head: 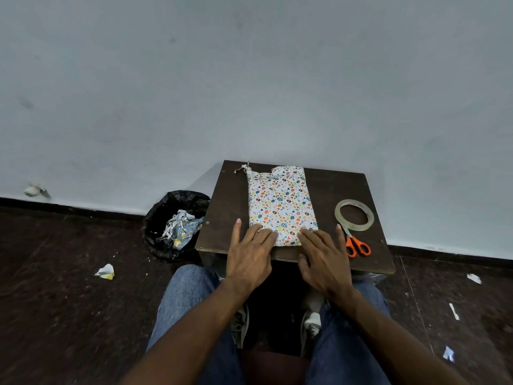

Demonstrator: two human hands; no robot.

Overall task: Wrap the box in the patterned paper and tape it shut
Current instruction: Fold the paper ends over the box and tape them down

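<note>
1. Both hands lie flat with straight, relaxed fingers — the left hand (251,252) on the near left corner of the wrapped box (281,205), the right hand (323,255) on its near right corner. Neither grasps anything; they press down.
2. The box sits on the small dark table (327,187), its long side running away from the person, already covered in patterned paper. The far end looks bunched and ragged at its left corner; the near end lies under the fingers.
3. The step in hand appears to be flattening the near-end fold. To do it well, I would keep one hand pinning the flap while the other goes for tape, so the crease does not spring open.
4. The tape roll (354,215) lies just right of the box, and the orange-handled scissors (356,245) lie just beside the right hand — both are within easy reach.
5. A bin (173,226) lined with a black bag stands on the floor left of the table; it holds crumpled patterned paper and pale shreds.
6. Loose paper scraps dot the floor.
</note>
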